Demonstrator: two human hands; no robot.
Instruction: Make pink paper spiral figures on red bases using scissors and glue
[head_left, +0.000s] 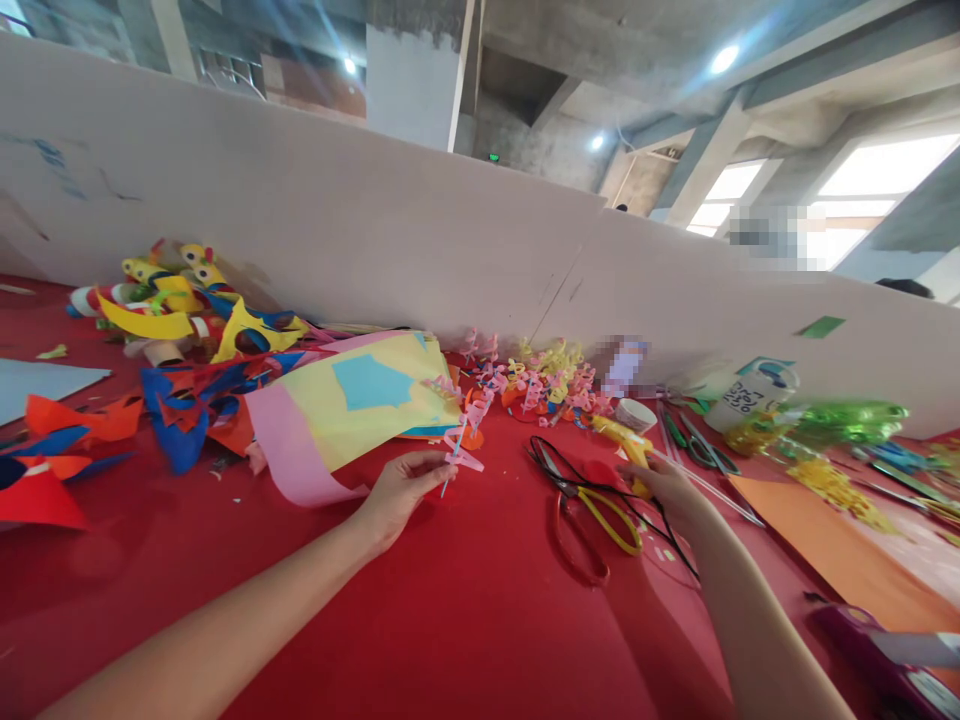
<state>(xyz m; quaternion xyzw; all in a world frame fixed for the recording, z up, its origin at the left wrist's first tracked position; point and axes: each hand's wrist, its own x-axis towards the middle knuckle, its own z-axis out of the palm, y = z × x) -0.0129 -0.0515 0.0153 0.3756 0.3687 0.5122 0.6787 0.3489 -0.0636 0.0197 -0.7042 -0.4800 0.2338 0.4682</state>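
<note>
My left hand [401,492] pinches a thin blue stick carrying pink curled paper strips [461,450], held just above the red table [465,610]. Over at the right, my right hand [667,488] is closed on the handle of a yellow glue gun [626,440], whose black cord [600,490] loops across the table. Between the hands lie scissors with red and yellow handles [592,515]. Beyond them sits a heap of finished pink and yellow curled pieces [536,385].
Pink, yellow and blue paper sheets [352,400] lie at centre left, with coloured paper scraps [180,340] behind. A white bottle [750,395], green scissors [694,440], green cellophane [840,420] and an orange sheet [832,550] are at right. A white partition wall [375,230] bounds the table.
</note>
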